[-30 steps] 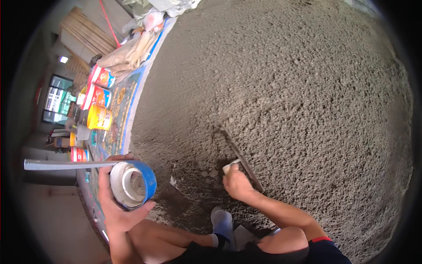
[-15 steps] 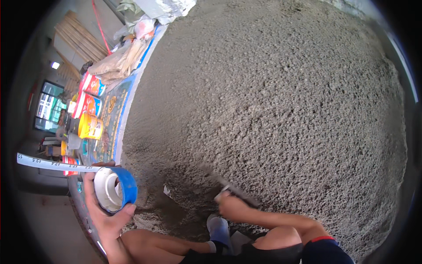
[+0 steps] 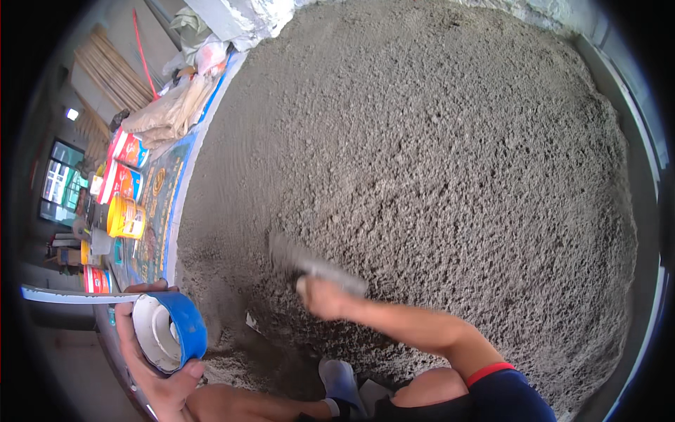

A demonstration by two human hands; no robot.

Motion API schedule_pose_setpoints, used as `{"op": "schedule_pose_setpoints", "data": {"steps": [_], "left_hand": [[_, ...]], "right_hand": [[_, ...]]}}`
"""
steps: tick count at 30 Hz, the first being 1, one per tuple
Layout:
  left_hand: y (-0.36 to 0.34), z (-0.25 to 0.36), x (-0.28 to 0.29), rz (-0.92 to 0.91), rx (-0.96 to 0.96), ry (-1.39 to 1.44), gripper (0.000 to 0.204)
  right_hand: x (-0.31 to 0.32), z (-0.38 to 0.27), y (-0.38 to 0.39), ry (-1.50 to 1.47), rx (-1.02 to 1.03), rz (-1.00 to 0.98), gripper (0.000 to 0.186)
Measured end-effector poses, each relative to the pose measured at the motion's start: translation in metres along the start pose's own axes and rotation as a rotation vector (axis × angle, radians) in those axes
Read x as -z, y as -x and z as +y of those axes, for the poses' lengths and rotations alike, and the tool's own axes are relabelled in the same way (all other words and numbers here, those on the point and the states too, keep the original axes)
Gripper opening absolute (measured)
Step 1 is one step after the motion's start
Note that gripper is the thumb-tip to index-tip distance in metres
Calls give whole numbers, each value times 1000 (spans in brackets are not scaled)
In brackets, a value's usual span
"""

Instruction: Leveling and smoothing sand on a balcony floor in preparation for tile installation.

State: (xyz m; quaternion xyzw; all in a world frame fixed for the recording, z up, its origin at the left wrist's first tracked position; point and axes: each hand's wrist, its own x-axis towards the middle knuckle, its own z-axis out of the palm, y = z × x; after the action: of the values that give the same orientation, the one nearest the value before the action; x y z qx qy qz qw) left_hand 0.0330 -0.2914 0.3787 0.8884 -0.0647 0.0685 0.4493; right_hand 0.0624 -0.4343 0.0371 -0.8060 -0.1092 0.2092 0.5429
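Observation:
My left hand [image 3: 156, 383], at the lower left, is closed round a roll of measuring tape [image 3: 185, 327] with a blue outer band and a white ring-shaped core. A loose pale strip [image 3: 77, 298] of it sticks out to the left. My right hand [image 3: 327, 299] grips the handle of a trowel [image 3: 330, 273], whose long flat blade is smeared by motion. That blade lies on or just over the rough grey mortar bed [image 3: 450, 176]. Left of the trowel the mortar looks smoother. A small white scrap [image 3: 252, 321] rests on the mortar between my hands.
My shoe [image 3: 339, 380] stands at the bed's near edge. Along the left lie a printed sheet [image 3: 158, 204], red-and-white buckets [image 3: 121, 181], a yellow bucket [image 3: 126, 218] and brown sacks [image 3: 165, 112]. A pale wall edge [image 3: 629, 98] bounds the bed at right.
My right hand has swept the trowel up and to the left across the mortar. The left hand and tape roll sit slightly lower and farther left in view, as the whole view has shifted.

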Motion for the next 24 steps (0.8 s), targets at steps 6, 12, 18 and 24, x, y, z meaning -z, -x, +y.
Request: {"op": "schedule_pose_setpoints", "data": {"steps": [6, 12, 18, 24], "left_hand": [[-7, -26, 11, 11, -9, 69, 104], [-19, -64, 41, 309, -25, 253, 103], [-32, -71, 35, 189, -101, 326, 98], [-31, -71, 44, 286, -49, 262, 107]], "right_hand": [[134, 5, 12, -59, -359, 309, 32], [206, 25, 146, -388, -558, 783, 45], [295, 81, 224, -520, -654, 1247, 43], [323, 131, 131, -1277, -495, 866, 50]]}}
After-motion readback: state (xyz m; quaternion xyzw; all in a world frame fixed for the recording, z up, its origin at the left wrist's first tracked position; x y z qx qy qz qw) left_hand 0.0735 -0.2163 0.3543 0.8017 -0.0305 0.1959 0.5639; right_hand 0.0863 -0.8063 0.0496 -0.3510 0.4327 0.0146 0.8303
